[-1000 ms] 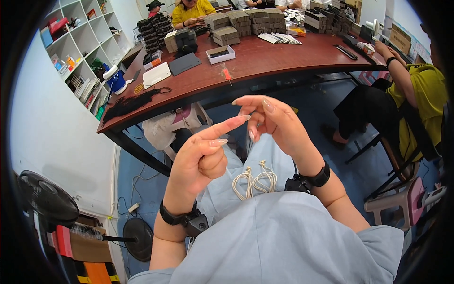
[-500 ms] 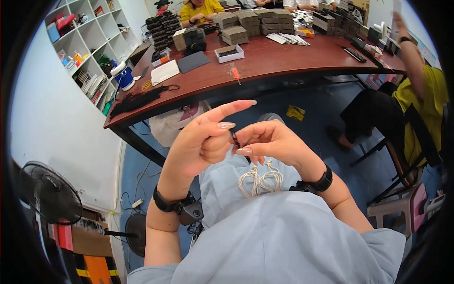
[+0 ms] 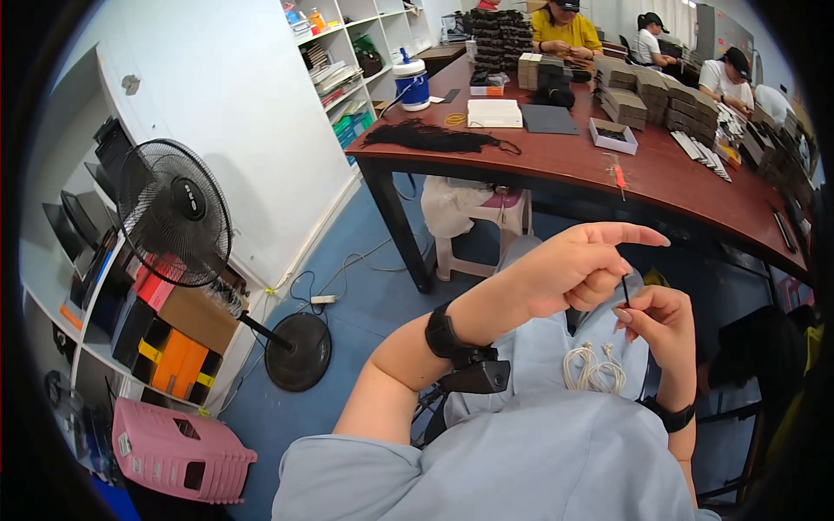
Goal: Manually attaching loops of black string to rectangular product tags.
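Observation:
A short length of thin black cord [image 3: 625, 290] runs between my two hands, held above my lap. My left hand [image 3: 584, 269] has its index finger stretched out to the right, while the thumb and curled fingers close on the cord's upper end. Below and to the right, my right hand [image 3: 662, 323] pinches the lower end between thumb and fingertips. Both ends of the cord are hidden in my fingers. On the table beyond lies a bundle of black cords [image 3: 426, 135]. White drawstrings [image 3: 594, 369] hang from my clothes below the hands.
The dark red table [image 3: 573, 161] carries a red-handled tool [image 3: 619, 178], a white box [image 3: 612, 136], a notebook [image 3: 494, 114] and stacked grey-brown pieces. A blue jug [image 3: 411, 84] stands at its left. Co-workers sit behind. A fan [image 3: 178, 213] and pink stools [image 3: 178, 451] are left.
The view has turned left, bringing the fan and pink stools further in. My hands have drawn slightly apart, and the cord now shows straight between them.

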